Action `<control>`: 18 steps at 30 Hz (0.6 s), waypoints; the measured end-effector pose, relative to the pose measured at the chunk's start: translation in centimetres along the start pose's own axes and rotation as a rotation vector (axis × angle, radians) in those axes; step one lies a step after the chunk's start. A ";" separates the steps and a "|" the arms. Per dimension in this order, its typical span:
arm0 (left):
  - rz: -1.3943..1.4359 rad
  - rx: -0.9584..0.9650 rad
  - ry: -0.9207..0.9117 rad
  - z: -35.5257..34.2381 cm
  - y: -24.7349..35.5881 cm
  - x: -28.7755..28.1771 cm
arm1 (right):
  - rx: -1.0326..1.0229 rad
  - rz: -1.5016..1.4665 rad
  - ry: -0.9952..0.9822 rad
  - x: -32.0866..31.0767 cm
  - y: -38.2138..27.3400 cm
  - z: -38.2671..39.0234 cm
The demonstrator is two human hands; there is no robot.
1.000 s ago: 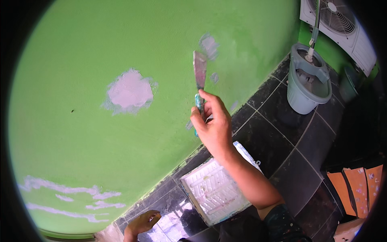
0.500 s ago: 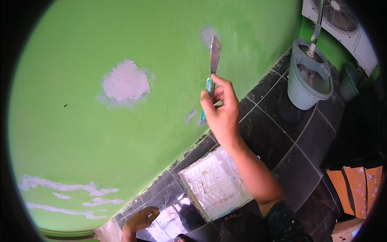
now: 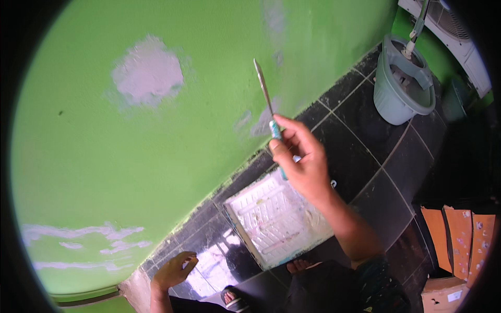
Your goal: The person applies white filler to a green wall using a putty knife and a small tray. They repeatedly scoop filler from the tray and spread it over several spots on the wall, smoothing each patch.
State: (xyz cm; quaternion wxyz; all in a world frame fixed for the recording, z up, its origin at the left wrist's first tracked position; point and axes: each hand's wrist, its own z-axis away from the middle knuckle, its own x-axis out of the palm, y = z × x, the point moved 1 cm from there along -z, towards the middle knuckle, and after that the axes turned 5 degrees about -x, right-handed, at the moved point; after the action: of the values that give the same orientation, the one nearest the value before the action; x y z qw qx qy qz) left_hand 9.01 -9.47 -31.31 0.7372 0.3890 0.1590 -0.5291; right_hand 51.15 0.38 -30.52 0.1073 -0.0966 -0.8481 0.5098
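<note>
- Two bare hands in view: right hand [image 3: 309, 169] just past the middle, toward 3 o'clock, wrapped snugly round a scraper [image 3: 275, 128].
- Blade [image 3: 263, 86] pointing to 11 o'clock, seen from its thin side, in front of the green wall [image 3: 156, 172].
- Left hand [image 3: 173, 271] down at 7 o'clock, fingers softly bent, gap beside the thumb, nothing seen in it.
- Best to tilt the blade low, press lightly and pull in one long sweep, going thin at the edges, as around the big pale patch [image 3: 148, 73] at 10 o'clock.
- Hard to tell: blade touching the wall or not.
- Hidden: much of the handle, behind fingers.
- Cut off: smaller pale patch [image 3: 274, 22] at 12 o'clock; fan box [image 3: 471, 60] at 2 o'clock.
</note>
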 end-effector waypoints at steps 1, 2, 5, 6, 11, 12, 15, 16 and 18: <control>-0.023 0.014 0.003 0.3 0.4 0.0 | -0.025 0.050 -0.037 -2.0 -0.2 0.4; -0.013 -0.008 -0.006 0.8 1.1 -0.2 | 0.090 0.118 -0.049 -4.0 -1.2 1.0; 0.006 0.114 -0.030 1.3 2.5 -0.5 | -0.065 0.656 -0.235 -10.8 -4.9 3.4; 0.016 0.101 -0.026 2.2 2.7 -0.7 | 0.058 0.716 -0.334 -11.5 -5.3 4.6; 0.037 0.148 0.005 3.3 2.8 -1.0 | 0.303 1.100 -0.681 -14.0 -5.1 12.6; 0.041 0.153 -0.002 3.0 2.7 -1.0 | 0.309 1.140 -0.680 -14.5 -4.5 14.0; 0.051 0.165 -0.014 2.3 2.1 -1.4 | 0.337 1.222 -0.776 -15.5 -4.6 16.1; 0.051 0.161 -0.017 2.4 1.9 -1.4 | 0.350 1.235 -0.826 -15.5 -4.6 16.3; 0.048 0.117 -0.006 2.2 1.6 -1.5 | 0.400 1.167 -0.727 -15.5 -5.2 15.6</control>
State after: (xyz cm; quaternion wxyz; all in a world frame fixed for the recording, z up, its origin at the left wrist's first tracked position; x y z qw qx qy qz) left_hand 9.47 -9.89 -28.22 0.7262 0.4334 0.1164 -0.5208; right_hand 61.37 -19.44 -34.40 -0.4566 -0.3370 -0.5303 0.6298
